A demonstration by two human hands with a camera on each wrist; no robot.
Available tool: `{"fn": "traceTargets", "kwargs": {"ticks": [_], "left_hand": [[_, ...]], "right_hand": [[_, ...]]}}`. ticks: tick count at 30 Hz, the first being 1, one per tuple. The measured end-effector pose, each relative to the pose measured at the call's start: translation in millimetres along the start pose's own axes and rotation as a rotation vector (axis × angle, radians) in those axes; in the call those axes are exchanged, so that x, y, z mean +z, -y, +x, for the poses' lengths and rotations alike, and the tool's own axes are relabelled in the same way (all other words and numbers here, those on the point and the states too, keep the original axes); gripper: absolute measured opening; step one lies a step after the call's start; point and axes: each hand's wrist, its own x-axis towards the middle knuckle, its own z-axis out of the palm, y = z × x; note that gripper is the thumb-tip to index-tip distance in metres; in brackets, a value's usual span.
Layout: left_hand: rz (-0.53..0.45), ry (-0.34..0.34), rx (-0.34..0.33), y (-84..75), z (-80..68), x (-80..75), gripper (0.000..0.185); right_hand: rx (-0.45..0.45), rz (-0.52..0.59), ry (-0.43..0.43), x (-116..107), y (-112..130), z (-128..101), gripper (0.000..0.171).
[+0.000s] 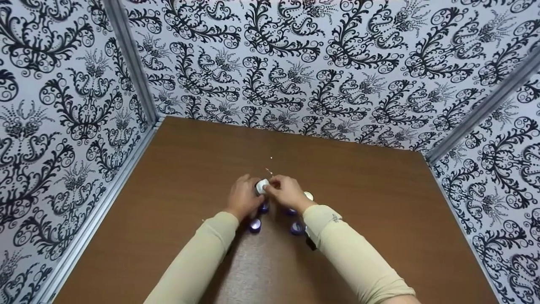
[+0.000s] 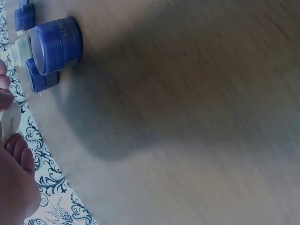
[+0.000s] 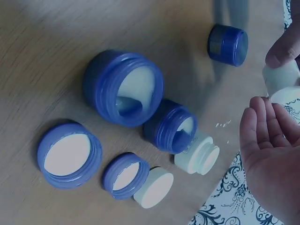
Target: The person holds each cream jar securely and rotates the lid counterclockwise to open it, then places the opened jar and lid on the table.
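Head: smooth white jar (image 1: 262, 186) at six o'clock; my left hand (image 1: 244, 196) grips it from nine, right hand (image 1: 289, 193) pinches from three. Left wrist: lidded blue cylinder (image 2: 56, 46) at ten. Right wrist: threaded open jar (image 3: 104, 89) at eleven.

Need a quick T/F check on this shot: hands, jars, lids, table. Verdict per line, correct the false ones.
1. The left hand and right hand both touch the small white container. True.
2. In the right wrist view, both blue lids lie inner side down. False: the larger blue lid and smaller blue lid lie with their insides up.
3. The large open blue jar stands beside the smaller open blue jar. True.
4. The white jar next to them is capped. False: its neck is bare; a white lid lies by the smaller blue lid.
5. The tabletop is patterned black and white. False: it is brown; the walls carry that pattern.
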Motion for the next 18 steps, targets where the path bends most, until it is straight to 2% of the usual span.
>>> {"fn": "traceTargets", "kwargs": {"ticks": [10, 18], "left_hand": [[0.011, -0.019, 0.045, 1.6, -1.7, 3.0, 0.041], [-0.001, -0.021, 0.076, 2.1, -2.3, 4.0, 0.037]], "right_hand": [[0.060, 0.099, 0.012, -0.1, 1.3, -1.3, 0.023], [0.059, 0.111, 0.008, -1.5, 0.2, -1.5, 0.023]]}}
